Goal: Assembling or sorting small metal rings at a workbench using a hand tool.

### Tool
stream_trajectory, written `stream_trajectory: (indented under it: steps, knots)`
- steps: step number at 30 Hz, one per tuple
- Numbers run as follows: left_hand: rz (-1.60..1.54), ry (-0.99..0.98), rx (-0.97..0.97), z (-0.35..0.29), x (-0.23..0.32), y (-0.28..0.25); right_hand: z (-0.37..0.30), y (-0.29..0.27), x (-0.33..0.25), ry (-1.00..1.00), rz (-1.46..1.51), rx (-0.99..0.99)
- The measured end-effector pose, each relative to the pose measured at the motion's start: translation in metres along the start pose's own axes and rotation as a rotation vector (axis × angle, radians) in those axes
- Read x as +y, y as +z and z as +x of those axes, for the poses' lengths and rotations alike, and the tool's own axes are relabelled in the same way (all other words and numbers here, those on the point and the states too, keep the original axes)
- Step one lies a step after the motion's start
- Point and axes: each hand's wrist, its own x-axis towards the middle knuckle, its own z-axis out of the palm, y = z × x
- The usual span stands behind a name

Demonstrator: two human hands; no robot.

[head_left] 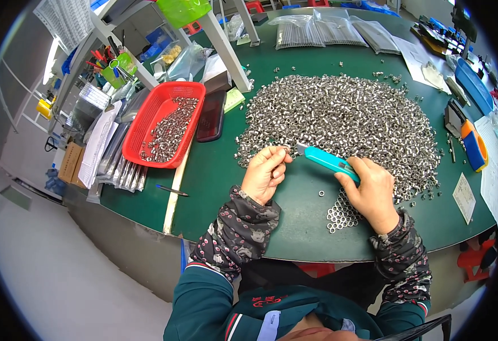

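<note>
My right hand (pixel 372 190) is wrapped round a turquoise utility knife (pixel 327 159), its blade extended and pointing left. Close to the blade tip, the fingers of my left hand (pixel 266 173) are pinched together; whatever is between them is too small and covered to make out. Beyond both hands spreads a large heap of small silvery metal rings (pixel 340 113). A flat cluster of similar rings (pixel 342 215) lies just left of my right wrist, and one single ring (pixel 321 194) sits apart from it.
Left on the green table (pixel 294 227) stands a red plastic basket (pixel 132 145) partly filled with small metal pieces, beside a dark phone (pixel 211 116). A pen (pixel 172 191) lies nearer. Bagged metal rods (pixel 300 34) lie at the back, an orange-and-blue tool (pixel 474 146) at right.
</note>
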Motion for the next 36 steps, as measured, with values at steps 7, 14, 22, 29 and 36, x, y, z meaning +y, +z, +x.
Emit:
stream_trajectory:
  steps: [7, 14, 22, 29, 36]
  knots:
    - [0.063, 0.033, 0.003, -0.0013, 0.0008, 0.0006, 0.0006, -0.0005, -0.0008, -0.003, 0.009, -0.037]
    - [0.108, 0.077, 0.014, -0.001, -0.0004, 0.0046, 0.0002, -0.0005, 0.0001, -0.002, 0.006, -0.046]
    - [0.125, 0.078, -0.001, 0.0002, -0.0008, 0.0013, 0.0008, -0.0011, -0.0001, -0.005, 0.017, -0.05]
    - [0.082, 0.056, -0.023, -0.0009, 0.0028, 0.0023, 0.001, -0.0013, -0.0006, -0.005, 0.036, -0.047]
    - [0.052, 0.097, -0.026, 0.001, -0.001, 0.0008, 0.0008, -0.001, 0.0008, -0.009, 0.032, -0.046]
